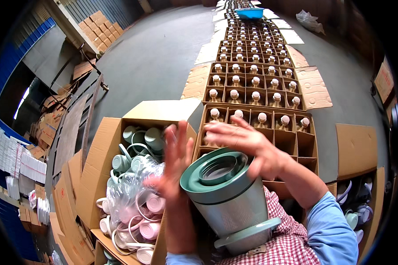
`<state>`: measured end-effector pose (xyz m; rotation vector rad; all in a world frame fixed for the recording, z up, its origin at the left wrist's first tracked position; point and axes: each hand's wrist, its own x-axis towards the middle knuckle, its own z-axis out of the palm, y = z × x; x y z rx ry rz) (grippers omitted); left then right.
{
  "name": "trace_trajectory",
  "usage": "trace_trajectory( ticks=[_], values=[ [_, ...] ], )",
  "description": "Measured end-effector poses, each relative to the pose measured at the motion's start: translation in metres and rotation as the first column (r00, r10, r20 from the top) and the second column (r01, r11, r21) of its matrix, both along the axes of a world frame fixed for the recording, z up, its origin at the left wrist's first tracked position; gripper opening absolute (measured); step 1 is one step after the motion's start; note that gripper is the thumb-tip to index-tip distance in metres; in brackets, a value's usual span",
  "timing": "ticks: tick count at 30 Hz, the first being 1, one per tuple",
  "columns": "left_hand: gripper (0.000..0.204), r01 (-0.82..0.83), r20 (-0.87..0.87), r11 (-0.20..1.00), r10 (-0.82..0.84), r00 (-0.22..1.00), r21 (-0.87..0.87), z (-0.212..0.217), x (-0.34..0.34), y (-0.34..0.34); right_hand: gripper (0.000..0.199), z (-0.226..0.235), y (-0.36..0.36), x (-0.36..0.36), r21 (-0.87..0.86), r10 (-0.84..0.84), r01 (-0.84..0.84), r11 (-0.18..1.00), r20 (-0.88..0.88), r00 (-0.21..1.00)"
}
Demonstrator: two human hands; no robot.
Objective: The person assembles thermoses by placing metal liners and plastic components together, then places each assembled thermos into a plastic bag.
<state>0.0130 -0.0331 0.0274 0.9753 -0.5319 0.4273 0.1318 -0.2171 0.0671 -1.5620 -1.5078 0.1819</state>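
Upright and slightly tilted against my checked apron (292,225) stands a thermos jug body (232,216). It has a silvery wall, a green collar with an inner ring on top, and a pale green flared rim at the bottom. My left hand (174,163) is raised on its left side, fingers apart and a little blurred, apart from the jug. Over the far side of the collar is my right hand (252,143), fingers stretched out and holding nothing. Its thumb comes down beside the collar; whether it touches I cannot tell.
At left an open carton (93,172) holds green and pink handled lids (148,229) and clear plastic wrap (130,190). Ahead, divided cartons (305,141) of capped bottles (255,97) run far back to a blue basin (250,13). At right another carton (376,216) holds purple and green parts.
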Motion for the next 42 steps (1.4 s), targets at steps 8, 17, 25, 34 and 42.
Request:
trace_trajectory(
  ticks=[8,17,25,34,42],
  values=[
    [0.104,-0.346,-0.058,0.933,0.353,0.934,0.104,-0.009,-0.017,0.01,0.103,0.019,0.026,-0.025,0.209,0.028,-0.048,0.977,0.098,0.995],
    [0.045,-0.379,0.286,0.537,0.25,0.925,0.754,0.055,-0.059,0.03,0.031,-0.004,0.034,-0.003,0.363,0.041,0.187,0.913,-0.538,0.842],
    [0.038,-0.684,-0.409,0.709,0.683,0.606,0.17,0.079,-0.018,0.048,0.051,0.039,0.069,-0.022,0.289,-0.321,0.266,0.92,0.162,0.933],
    [0.031,-0.601,-0.477,0.771,0.618,0.626,0.21,0.05,0.004,0.068,0.063,0.018,0.093,-0.002,0.134,-0.177,0.126,0.983,0.49,0.854],
    [0.052,-0.259,-0.577,0.96,0.272,0.77,0.107,0.002,0.037,0.077,0.04,-0.037,0.09,0.039,0.101,-0.116,0.063,0.993,0.686,0.719]
  ],
)
